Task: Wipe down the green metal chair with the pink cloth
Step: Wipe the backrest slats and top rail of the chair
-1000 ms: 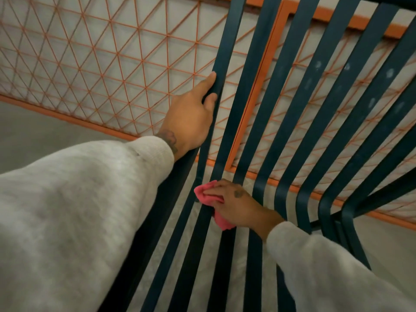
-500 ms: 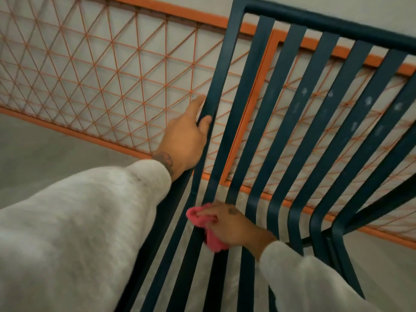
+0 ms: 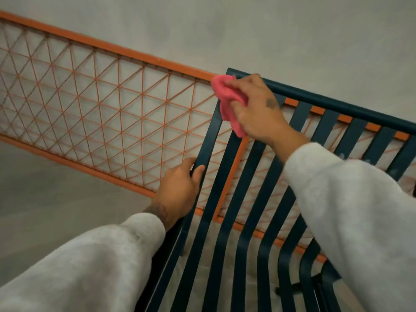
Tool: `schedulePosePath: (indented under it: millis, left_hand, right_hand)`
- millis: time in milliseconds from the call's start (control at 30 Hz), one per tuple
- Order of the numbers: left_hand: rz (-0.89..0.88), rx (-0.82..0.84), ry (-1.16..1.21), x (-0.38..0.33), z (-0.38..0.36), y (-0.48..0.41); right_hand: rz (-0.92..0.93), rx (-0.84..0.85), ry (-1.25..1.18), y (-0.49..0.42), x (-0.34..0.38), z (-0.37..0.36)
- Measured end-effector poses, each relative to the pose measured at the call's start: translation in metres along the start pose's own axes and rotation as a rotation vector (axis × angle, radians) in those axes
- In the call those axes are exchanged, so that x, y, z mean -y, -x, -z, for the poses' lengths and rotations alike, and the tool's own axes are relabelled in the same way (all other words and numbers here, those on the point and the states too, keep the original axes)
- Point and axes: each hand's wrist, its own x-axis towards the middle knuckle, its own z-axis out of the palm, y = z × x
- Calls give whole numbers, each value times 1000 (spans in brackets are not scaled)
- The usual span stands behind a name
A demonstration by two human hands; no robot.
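Note:
The dark green metal chair [image 3: 234,199] fills the lower right, its slatted back rising to a top rail. My right hand [image 3: 258,109] presses the pink cloth [image 3: 227,97] against the top left corner of the chair back, where the rail meets the outer slat. My left hand [image 3: 180,190] grips the leftmost slat lower down, fingers wrapped around its edge. Both arms wear light grey sleeves, and the right sleeve hides part of the chair's right side.
An orange metal frame with diamond wire mesh [image 3: 101,104] runs along the grey wall [image 3: 247,30] right behind the chair. Grey floor [image 3: 45,199] lies to the left of the chair.
My right hand has carried the pink cloth up from the lower slats to the chair's top left corner. The view has tilted up, showing the top rail. My left hand stays on the outer slat.

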Motion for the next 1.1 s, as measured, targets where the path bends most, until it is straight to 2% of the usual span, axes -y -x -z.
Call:
schedulePosePath:
  millis: [67, 133, 333, 433, 500, 600, 733, 800, 900, 967, 1100]
  left_hand:
    - [-3, -2, 10, 0, -1, 0]
    - [0, -13, 22, 1, 0, 0]
    - [-10, -29, 41, 0, 0, 4]
    - [14, -18, 34, -2, 1, 4]
    - [31, -8, 38, -2, 2, 4]
    - [39, 2, 56, -4, 3, 5]
    - [21, -10, 36, -3, 2, 5]
    - [-11, -34, 7, -2, 2, 3]
    - [-68, -36, -53, -7, -1, 3]
    - [-110, -25, -110, -6, 0, 3]
    - [-152, 32, -151, -18, 4, -9]
  right_hand:
    - [92, 36, 210, -10, -3, -10]
    - [100, 63, 291, -1, -7, -28]
    - [184, 222, 86, 89, -4, -68]
    - [210, 306, 175, 69, -14, -57]
    - [227, 255, 307, 45, -16, -51]
    - [132, 180, 400, 24, -6, -47]
    - [85, 160, 284, 52, 11, -64]
    - [54, 236, 65, 78, 12, -73]
    - [-153, 274, -293, 88, 5, -59]
    - [-232, 303, -326, 87, 2, -41]
    - [-165, 267, -145, 80, -21, 15]
